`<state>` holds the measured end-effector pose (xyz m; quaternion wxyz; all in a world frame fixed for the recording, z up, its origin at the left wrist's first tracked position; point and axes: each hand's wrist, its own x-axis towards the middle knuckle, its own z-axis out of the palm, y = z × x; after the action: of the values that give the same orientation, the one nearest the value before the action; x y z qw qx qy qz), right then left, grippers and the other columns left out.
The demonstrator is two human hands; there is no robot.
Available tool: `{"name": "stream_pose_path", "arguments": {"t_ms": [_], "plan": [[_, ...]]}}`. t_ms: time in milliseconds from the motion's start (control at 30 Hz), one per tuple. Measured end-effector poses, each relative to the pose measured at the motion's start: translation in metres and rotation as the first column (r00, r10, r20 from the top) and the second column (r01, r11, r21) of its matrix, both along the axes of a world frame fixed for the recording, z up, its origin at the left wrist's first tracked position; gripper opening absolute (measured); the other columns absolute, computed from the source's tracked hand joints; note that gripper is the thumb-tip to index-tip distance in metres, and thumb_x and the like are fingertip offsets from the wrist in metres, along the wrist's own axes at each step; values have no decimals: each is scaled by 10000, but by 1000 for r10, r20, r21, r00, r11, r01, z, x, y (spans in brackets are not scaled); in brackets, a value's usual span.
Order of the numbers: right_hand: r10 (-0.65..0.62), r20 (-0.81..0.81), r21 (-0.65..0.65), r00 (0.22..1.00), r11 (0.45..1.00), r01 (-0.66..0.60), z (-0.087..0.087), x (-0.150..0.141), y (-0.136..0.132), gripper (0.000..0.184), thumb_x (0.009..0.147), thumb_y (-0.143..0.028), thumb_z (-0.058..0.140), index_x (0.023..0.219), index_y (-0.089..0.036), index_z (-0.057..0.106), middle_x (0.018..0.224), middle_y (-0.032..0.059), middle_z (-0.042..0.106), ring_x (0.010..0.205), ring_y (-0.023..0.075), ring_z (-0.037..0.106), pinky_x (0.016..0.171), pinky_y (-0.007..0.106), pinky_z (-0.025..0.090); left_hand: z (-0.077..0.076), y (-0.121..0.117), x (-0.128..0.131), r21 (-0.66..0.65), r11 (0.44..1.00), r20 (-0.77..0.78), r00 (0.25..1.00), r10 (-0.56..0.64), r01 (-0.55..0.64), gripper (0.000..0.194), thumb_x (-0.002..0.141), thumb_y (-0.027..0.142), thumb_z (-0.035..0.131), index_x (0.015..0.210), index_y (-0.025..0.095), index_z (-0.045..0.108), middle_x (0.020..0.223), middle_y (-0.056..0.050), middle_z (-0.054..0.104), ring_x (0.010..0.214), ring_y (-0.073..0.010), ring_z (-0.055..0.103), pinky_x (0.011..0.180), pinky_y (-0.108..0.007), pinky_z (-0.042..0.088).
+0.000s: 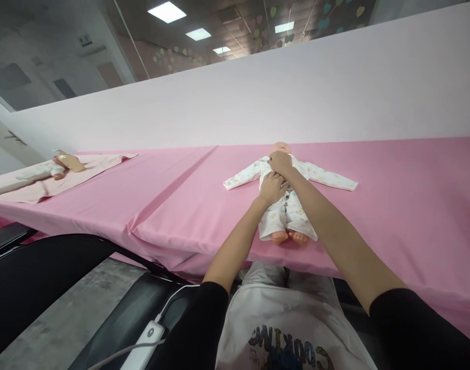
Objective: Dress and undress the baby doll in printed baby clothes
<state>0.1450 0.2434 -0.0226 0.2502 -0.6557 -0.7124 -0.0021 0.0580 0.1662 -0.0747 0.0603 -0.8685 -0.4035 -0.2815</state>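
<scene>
The doll (291,211) lies on its back on the pink-covered desk (404,205) before you, its bare feet near your edge. Its white patterned outfit (272,220) has both sleeves spread sideways. Your right hand (280,163) is on the upper chest, your left hand (273,187) just below, fingers bent over the cloth; whether either pinches it, I cannot tell. Far to your left, a bottle (71,162) lies by a second doll (40,172).

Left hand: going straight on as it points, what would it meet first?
Most likely the right hand, just ahead of the left hand over the white printed top; the two may be touching, as depth is unclear there.
</scene>
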Motion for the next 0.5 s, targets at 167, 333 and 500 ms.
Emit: {"name": "stream_pose_path", "arguments": {"t_ms": [167,333,500], "plan": [[-265,-401,62,877,947,314,-16,18,2,356,918,-195,316,1007,-80,641,1002,185,655,943,253,599,817,321,429,0,-3,0,8,999,-11,999,-50,50,171,881,275,437,916,198,585,1220,-54,579,1234,-226,425,1036,-391,322],[-323,-561,-6,762,923,386,-27,36,10,433,915,-193,246,957,-98,666,976,164,669,911,239,612,807,306,439,-1,-3,1,5,998,-40,997,-69,69,185,887,278,426,958,198,576,1358,-22,507,1289,-235,388,1080,-412,276],[-240,-384,57,892,958,282,-28,47,22,278,851,-214,461,1032,-103,640,1055,148,652,1008,257,576,873,332,423,-3,-2,0,16,997,-55,996,-70,71,188,884,276,427,962,202,581,1363,-14,509,1279,-228,399,1083,-419,276]]}}
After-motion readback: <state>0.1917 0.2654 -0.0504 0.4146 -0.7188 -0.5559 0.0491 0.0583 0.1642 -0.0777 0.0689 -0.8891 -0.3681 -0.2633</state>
